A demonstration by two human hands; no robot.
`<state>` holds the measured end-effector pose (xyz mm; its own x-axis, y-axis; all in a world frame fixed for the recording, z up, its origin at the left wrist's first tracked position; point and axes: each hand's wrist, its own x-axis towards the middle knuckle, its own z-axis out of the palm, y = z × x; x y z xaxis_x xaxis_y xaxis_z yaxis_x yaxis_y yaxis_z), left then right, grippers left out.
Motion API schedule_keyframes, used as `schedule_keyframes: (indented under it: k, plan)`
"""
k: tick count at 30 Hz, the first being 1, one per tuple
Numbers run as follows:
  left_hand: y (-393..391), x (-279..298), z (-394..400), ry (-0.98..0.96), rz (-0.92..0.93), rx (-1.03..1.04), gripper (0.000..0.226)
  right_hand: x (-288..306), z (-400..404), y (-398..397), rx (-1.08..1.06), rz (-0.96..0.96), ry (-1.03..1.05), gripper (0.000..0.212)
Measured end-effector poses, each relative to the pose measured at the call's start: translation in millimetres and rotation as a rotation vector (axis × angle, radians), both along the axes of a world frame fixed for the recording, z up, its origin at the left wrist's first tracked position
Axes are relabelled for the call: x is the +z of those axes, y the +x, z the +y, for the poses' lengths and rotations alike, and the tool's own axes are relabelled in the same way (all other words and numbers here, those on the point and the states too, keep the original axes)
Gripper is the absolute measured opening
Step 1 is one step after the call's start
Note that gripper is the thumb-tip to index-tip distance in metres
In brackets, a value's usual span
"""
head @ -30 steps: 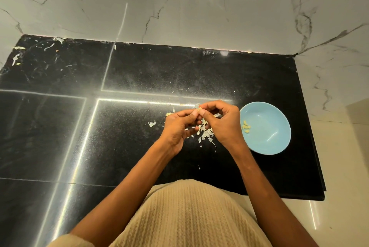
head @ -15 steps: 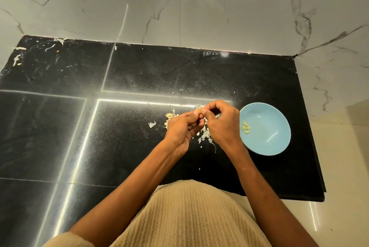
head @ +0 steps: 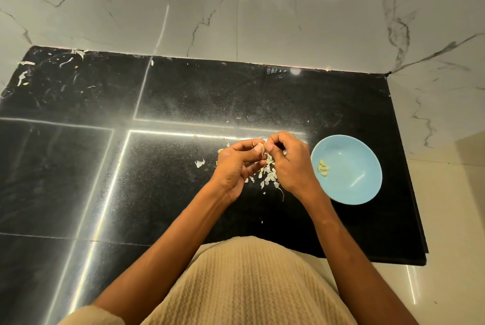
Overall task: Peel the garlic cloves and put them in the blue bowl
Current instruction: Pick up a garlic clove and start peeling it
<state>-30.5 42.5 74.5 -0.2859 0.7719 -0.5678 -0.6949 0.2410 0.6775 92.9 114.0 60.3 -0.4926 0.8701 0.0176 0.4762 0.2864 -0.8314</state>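
My left hand (head: 235,164) and my right hand (head: 290,164) meet fingertip to fingertip over the black counter, both pinching one small pale garlic clove (head: 261,146). The clove is mostly hidden by the fingers. A pile of white garlic skins (head: 269,179) lies on the counter just under the hands. The blue bowl (head: 349,185) sits right of my right hand, with a few peeled yellowish cloves (head: 323,167) at its left inner side.
The black stone counter (head: 183,93) ends in a front edge and right corner near the bowl. A loose skin flake (head: 200,163) lies left of the hands, more scraps (head: 26,72) at the far left back corner. A marble wall stands behind.
Both hands stay together on the clove; the fingers have shifted slightly as they work at it. The bowl and skins have not moved.
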Motion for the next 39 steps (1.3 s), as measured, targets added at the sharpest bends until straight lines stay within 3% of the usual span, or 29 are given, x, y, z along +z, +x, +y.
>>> schedule_keyframes:
  k: [10, 12, 17, 23, 27, 39]
  plan:
    - [-4, -6, -1, -0.086, 0.010, 0.149, 0.008, 2, -1, 4, -0.034, 0.056, -0.026, 0.004]
    - [-3, -7, -1, -0.090, 0.002, 0.179, 0.005, 3, -3, 3, -0.026, 0.077, -0.025, 0.016]
    - [-2, -8, 1, -0.096, 0.019, 0.203, 0.003, 2, -8, 0, 0.079, 0.067, 0.134, 0.019]
    - [-1, -9, 1, -0.112, 0.036, 0.132, 0.004, -3, -4, 1, 0.047, 0.055, 0.278, 0.009]
    - [0, -11, -1, -0.055, 0.145, 0.101, 0.013, -2, -2, 3, 0.070, 0.030, 0.294, 0.010]
    - [-1, -19, -2, -0.048, 0.580, 0.076, 0.006, 9, -7, 0, 0.073, 0.040, 0.309, 0.016]
